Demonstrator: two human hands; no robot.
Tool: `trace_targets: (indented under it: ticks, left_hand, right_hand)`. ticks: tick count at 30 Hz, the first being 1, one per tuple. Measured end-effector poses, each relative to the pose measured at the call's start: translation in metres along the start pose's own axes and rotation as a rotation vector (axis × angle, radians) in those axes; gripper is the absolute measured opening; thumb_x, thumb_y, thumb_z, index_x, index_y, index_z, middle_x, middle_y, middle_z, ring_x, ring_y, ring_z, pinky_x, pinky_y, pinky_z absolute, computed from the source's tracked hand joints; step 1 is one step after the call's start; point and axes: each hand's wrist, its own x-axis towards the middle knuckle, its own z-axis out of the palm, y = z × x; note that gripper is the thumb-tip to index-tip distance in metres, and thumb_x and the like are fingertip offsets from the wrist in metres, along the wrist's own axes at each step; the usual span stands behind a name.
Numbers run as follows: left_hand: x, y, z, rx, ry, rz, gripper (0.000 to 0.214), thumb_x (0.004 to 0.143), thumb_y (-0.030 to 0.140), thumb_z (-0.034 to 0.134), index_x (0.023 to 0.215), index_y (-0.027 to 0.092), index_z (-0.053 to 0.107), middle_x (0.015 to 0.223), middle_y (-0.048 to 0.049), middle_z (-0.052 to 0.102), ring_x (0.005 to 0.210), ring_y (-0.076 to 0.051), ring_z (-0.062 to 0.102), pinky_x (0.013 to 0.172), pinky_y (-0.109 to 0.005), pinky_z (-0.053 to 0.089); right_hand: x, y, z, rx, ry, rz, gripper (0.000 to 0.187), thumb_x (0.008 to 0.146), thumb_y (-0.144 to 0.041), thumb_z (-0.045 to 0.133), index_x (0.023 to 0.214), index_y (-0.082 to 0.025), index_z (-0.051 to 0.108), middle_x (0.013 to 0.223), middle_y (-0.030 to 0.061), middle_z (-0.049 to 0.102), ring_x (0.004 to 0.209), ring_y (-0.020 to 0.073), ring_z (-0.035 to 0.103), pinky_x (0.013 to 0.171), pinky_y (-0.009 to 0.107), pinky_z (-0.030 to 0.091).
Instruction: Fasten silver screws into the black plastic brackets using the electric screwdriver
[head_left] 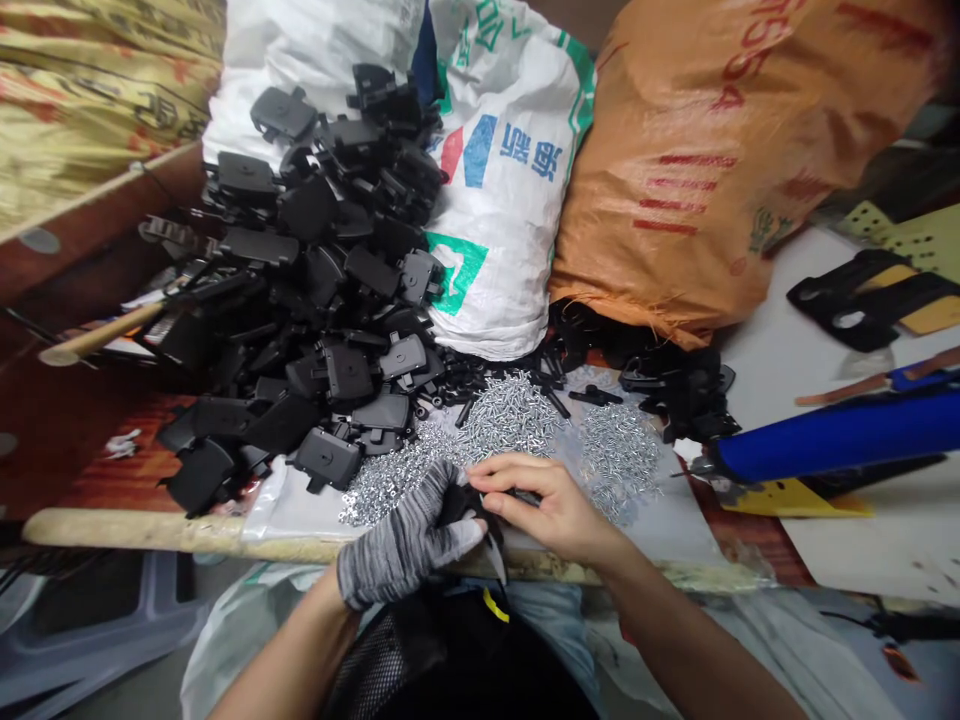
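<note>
White woven sacking (502, 200) bulged behind your work as your grey-gloved left hand (405, 535) clenched a small black plastic part (469, 503), your bare right fingers (510, 478) pinching it, with loose silver screws (510, 415) spread within reach just beyond the fingertips and black plastic housings (322, 270) heaped beyond and left of them.

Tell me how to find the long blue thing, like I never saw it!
Start at the big orange woven sack. Look down and to the right, past the silver screws, to a long blue tube lying across a white board. Nothing else that big is bright blue.
</note>
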Motion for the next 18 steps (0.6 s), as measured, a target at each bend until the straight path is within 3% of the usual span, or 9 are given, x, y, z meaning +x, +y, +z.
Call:
trace_targets:
  ticks: [4, 11, 14, 18]
  left_hand:
    - [0.007, -0.003, -0.015, 0.123, -0.044, -0.026, 0.033, 0.087, 0.044, 0.063, 0.111, 0.021, 0.064, 0.105, -0.0067, 0.071, 0.093, -0.023, 0.066, 0.086, -0.037, 0.054]
    - [0.028, -0.001, -0.033, 0.358, -0.192, 0.058, 0.026, 0.078, 0.046, 0.071, 0.087, 0.022, 0.065, 0.072, 0.0023, 0.062, 0.063, -0.014, 0.051, 0.059, -0.024, 0.043]
    - [0.036, 0.005, -0.030, 0.308, -0.158, 0.097, 0.024, 0.084, 0.045, 0.064, 0.088, 0.022, 0.064, 0.076, 0.0016, 0.063, 0.064, -0.014, 0.050, 0.060, -0.024, 0.044]
    - [0.039, 0.008, -0.018, 0.318, -0.128, 0.101, 0.022, 0.084, 0.043, 0.063, 0.088, 0.021, 0.060, 0.077, 0.0013, 0.061, 0.065, -0.014, 0.050, 0.062, -0.025, 0.045]
  right_hand:
    - [-0.017, 0.022, 0.018, 0.015, 0.170, 0.094, 0.017, 0.093, -0.034, 0.066, 0.097, -0.023, 0.078, 0.106, 0.0088, 0.078, 0.103, 0.0213, 0.073, 0.092, 0.039, 0.061]
    - [-0.029, 0.031, 0.034, -0.004, 0.264, 0.104, 0.016, 0.092, -0.030, 0.066, 0.099, -0.024, 0.079, 0.107, 0.0096, 0.077, 0.103, 0.0219, 0.073, 0.093, 0.039, 0.060]
    - [-0.029, 0.034, 0.036, 0.003, 0.376, 0.146, 0.018, 0.094, -0.031, 0.063, 0.100, -0.023, 0.078, 0.110, 0.0102, 0.077, 0.106, 0.0229, 0.072, 0.095, 0.039, 0.059]
    - [-0.031, 0.038, 0.042, 0.031, 0.430, 0.156, 0.017, 0.094, -0.033, 0.063, 0.094, -0.022, 0.075, 0.104, 0.0095, 0.078, 0.102, 0.0229, 0.073, 0.092, 0.038, 0.060]
